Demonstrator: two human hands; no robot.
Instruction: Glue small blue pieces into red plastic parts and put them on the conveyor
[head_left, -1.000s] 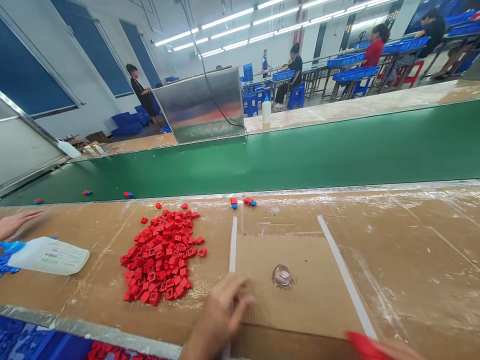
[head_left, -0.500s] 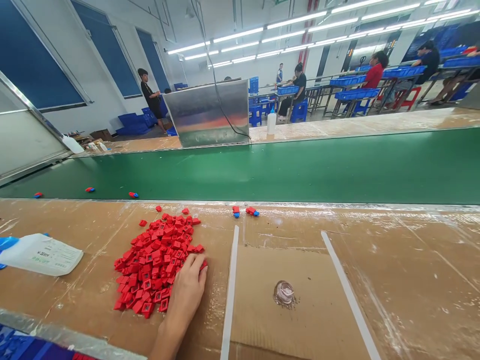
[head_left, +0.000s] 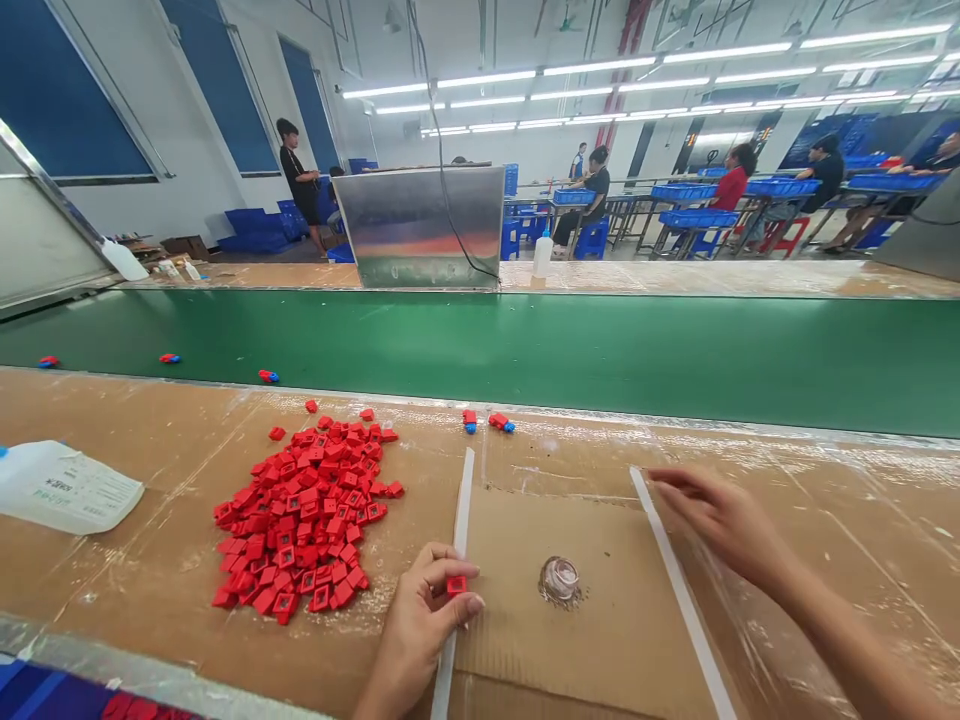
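My left hand (head_left: 427,620) pinches a small red plastic block (head_left: 456,585) between thumb and fingers, over the left white tape strip. A square recess shows in the block's face. To its left lies a big pile of similar red blocks (head_left: 307,520). My right hand (head_left: 697,505) hovers by the top of the right tape strip (head_left: 682,590), fingers stretched out to the left, with nothing visible in them. Between the strips, a cardboard sheet (head_left: 517,640) carries a round, glossy blob (head_left: 560,580). Two red-and-blue pieces (head_left: 500,422) lie near the belt's edge.
A green conveyor belt (head_left: 600,350) runs across beyond the table, with several red-and-blue pieces (head_left: 170,358) on its left part. A white bottle (head_left: 71,488) lies at the left. Beyond the belt stand a metal panel (head_left: 427,225) and another bottle (head_left: 541,255); people sit farther back.
My left hand has left the pile and moved right with one red block. My right hand has come into view from the right. The camera view has shifted slightly.
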